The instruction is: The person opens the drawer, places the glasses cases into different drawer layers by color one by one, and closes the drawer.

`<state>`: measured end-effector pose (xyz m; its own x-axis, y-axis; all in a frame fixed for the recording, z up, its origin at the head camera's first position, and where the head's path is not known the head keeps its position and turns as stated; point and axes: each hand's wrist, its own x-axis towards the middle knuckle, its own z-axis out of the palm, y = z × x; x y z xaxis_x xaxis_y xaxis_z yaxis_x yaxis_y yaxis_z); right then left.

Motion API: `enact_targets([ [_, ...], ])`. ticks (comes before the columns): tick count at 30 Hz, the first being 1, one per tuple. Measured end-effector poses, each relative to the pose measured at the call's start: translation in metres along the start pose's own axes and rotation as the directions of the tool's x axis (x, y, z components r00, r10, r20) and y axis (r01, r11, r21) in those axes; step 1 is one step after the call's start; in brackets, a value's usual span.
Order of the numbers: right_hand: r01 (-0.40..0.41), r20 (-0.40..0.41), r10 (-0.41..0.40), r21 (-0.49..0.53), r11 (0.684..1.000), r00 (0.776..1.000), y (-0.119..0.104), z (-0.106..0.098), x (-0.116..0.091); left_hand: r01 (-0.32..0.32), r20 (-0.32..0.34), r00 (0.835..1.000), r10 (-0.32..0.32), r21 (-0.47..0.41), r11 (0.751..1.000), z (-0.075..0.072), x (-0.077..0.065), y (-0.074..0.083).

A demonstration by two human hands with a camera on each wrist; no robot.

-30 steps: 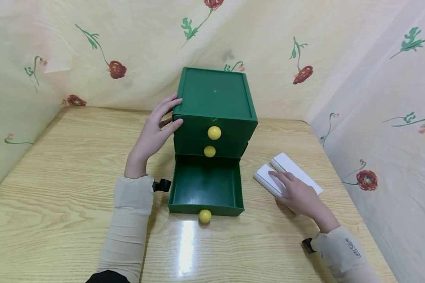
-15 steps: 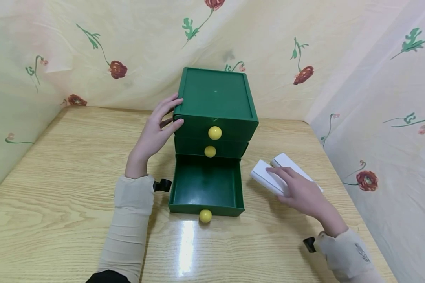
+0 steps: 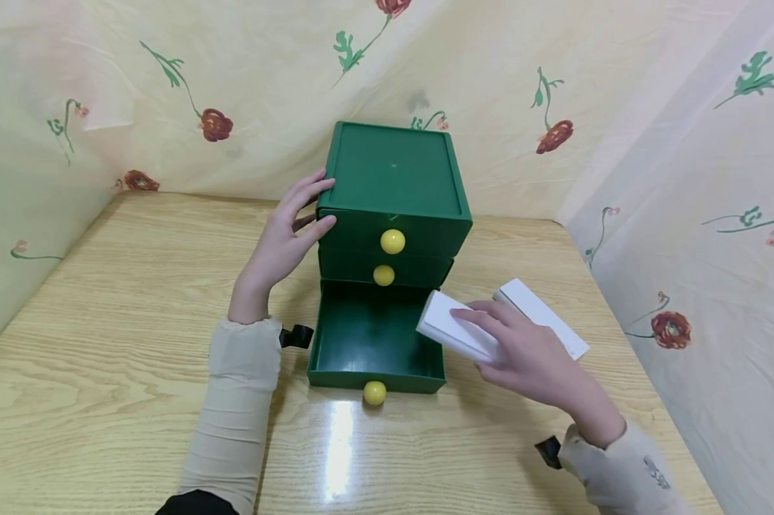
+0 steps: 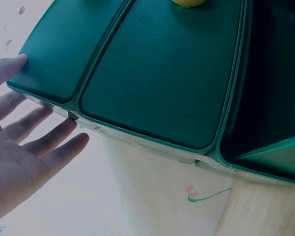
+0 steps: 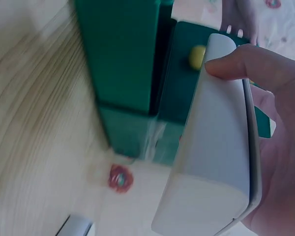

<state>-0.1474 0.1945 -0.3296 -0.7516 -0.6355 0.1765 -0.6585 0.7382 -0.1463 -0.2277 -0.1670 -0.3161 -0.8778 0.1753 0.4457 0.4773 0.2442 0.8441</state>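
My right hand (image 3: 522, 350) grips a long white case (image 3: 459, 325) with rounded edges and a dark seam along its side. It is held above the right part of the pulled-out bottom drawer (image 3: 375, 381). In the right wrist view the thumb presses on the face of the white case (image 5: 211, 142). My left hand (image 3: 282, 239) rests, fingers spread, against the upper left side of the green drawer cabinet (image 3: 393, 172). In the left wrist view its thumb lies on the front of the top drawer (image 4: 64, 54). The upper two drawers are closed, each with a yellow knob.
A second long white case (image 3: 541, 315) lies on the wood-grain table (image 3: 136, 322), right of the cabinet. Flower-patterned cloth (image 3: 284, 93) hangs behind and at the sides. The bottom drawer's yellow knob (image 3: 375, 393) sticks out at the front.
My right hand has lifted the nearer white case off the table and carried it left to the open drawer. The left hand stays in place on the cabinet.
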Motion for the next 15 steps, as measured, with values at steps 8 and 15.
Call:
enact_targets([
  [8, 0.110, 0.025, -0.109, -0.012, 0.994, 0.994, -0.022, 0.004, 0.026, -0.001, 0.001, 1.000, 0.001, 0.004, 1.000, 0.000, 0.001, 0.000],
  [15, 0.180, 0.050, -0.182, 0.028, 0.983, 0.982, -0.038, 0.012, 0.052, 0.000, -0.002, 1.000, 0.000, 0.013, 1.000, 0.000, 0.001, 0.000],
])
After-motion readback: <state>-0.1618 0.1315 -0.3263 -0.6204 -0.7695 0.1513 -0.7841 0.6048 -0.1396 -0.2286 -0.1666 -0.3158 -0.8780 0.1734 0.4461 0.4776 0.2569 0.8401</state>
